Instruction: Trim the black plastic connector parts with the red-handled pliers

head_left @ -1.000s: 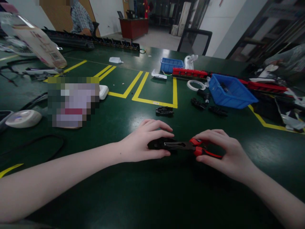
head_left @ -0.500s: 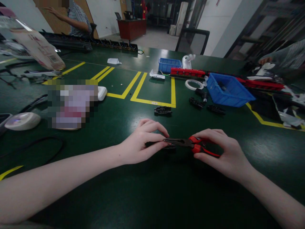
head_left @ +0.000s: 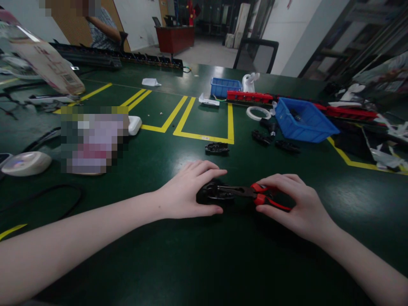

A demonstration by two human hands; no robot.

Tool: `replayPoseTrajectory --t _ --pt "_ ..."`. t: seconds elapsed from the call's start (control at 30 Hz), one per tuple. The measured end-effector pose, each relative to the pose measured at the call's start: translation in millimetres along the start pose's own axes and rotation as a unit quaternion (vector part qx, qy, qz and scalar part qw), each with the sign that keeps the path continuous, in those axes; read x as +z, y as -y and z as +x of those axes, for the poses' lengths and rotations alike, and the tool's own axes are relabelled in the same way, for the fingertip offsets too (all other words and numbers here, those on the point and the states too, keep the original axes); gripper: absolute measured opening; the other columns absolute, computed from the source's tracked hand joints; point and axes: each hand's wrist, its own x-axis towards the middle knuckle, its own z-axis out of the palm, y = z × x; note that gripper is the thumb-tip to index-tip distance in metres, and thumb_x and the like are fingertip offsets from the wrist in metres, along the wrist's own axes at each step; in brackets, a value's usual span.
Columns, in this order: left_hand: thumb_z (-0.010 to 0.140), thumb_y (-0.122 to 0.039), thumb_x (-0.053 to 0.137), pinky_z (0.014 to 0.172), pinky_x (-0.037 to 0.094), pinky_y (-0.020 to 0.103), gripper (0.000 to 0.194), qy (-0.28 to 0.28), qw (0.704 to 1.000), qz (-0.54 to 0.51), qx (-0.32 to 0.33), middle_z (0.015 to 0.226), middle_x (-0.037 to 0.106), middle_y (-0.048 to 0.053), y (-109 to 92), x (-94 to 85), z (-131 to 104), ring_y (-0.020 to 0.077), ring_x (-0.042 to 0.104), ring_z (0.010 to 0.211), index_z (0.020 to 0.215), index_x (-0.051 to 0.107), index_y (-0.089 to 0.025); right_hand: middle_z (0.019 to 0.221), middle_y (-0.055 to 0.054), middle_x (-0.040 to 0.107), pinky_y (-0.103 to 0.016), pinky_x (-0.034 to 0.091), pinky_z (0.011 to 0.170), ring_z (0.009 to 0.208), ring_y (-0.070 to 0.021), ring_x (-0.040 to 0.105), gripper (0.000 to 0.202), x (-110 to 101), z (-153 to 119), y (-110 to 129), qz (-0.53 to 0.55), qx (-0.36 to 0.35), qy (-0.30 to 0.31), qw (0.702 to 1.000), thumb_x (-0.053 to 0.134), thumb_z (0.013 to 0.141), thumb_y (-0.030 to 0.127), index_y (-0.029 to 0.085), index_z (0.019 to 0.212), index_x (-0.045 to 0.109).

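Note:
My right hand (head_left: 291,202) is wrapped round the red handles of a pair of needle-nose pliers (head_left: 245,191), whose dark jaws point left. The tips reach over a black plastic part (head_left: 216,193) on the table, and a small dark detail at the tips is too small to make out. My left hand (head_left: 188,191) lies around that part's left end, thumb in front and fingers behind, spread apart. Whether its palm touches the part I cannot tell. Just beyond, a similar black part (head_left: 217,148) lies by the yellow tape.
More black parts (head_left: 287,146) lie near a blue bin (head_left: 306,121) at the right. Behind are a tape roll (head_left: 258,113), a red strip (head_left: 250,97) and a smaller blue bin (head_left: 225,87). To the left are a mouse (head_left: 27,163) and a bottle (head_left: 47,59). A person (head_left: 103,32) is at the far left.
My left fingers have opened from a pinch at the plier tips and spread around the black part, uncovering it. The pliers stay in my right hand, nearly unmoved.

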Motion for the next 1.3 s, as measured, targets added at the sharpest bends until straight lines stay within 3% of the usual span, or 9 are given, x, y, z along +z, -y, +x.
replayPoseTrajectory --t 0.23,0.47,1.1,1.23,1.3 --pt "0.085 -0.027 0.061 0.084 0.046 0.036 0.041 0.039 0.999 -0.014 0.024 0.11 0.056 0.007 4.5 3.3 -0.4 0.0201 0.053 0.098 0.124 0.05 -0.018 0.092 -0.005 0.067 -0.043 0.042 0.076 0.083 -0.0232 0.06 0.029 2.0 -3.1 0.5 0.008 0.011 0.011 1.0 0.062 0.077 0.045 0.024 0.098 0.059" --pt "0.085 -0.019 0.06 0.085 0.049 0.031 0.044 0.023 0.998 -0.046 0.046 0.114 0.052 0.007 6.6 4.2 -3.4 0.0174 0.053 0.102 0.127 0.046 -0.018 0.093 -0.005 0.067 -0.041 0.042 0.076 0.084 -0.0226 0.06 0.029 2.3 -4.9 -4.0 -0.02 -0.003 0.038 0.999 0.062 0.078 0.044 0.024 0.099 0.058" --pt "0.086 -0.024 0.059 0.084 0.049 0.032 0.042 0.028 0.999 -0.021 0.03 0.113 0.054 0.008 8.3 5.1 -2.2 0.0186 0.054 0.099 0.126 0.048 -0.018 0.095 -0.005 0.067 -0.04 0.04 0.076 0.084 -0.0213 0.06 0.031 1.5 -7.3 -12.6 -0.049 -0.026 0.042 0.998 0.06 0.08 0.046 0.024 0.101 0.056" --pt "0.081 -0.037 0.064 0.088 0.045 0.038 0.059 -0.022 0.996 0.041 0.071 0.121 0.052 0.011 -1.1 1.0 -1.4 0.0244 0.05 0.108 0.131 0.041 -0.017 0.094 -0.006 0.067 -0.04 0.04 0.076 0.083 -0.0217 0.061 0.03 2.4 -6.2 -12.3 -0.061 -0.032 0.039 0.997 0.059 0.08 0.047 0.023 0.099 0.057" --pt "0.085 -0.033 0.058 0.087 0.045 0.036 0.05 -0.072 0.987 0.056 0.132 0.118 0.055 0.009 -17.9 -3.5 -4.6 0.0226 0.052 0.106 0.131 0.042 -0.02 0.092 -0.005 0.067 -0.04 0.041 0.075 0.081 -0.0214 0.061 0.03 2.5 -5.6 -12.7 -0.065 -0.044 0.034 0.996 0.06 0.08 0.047 0.023 0.099 0.057"
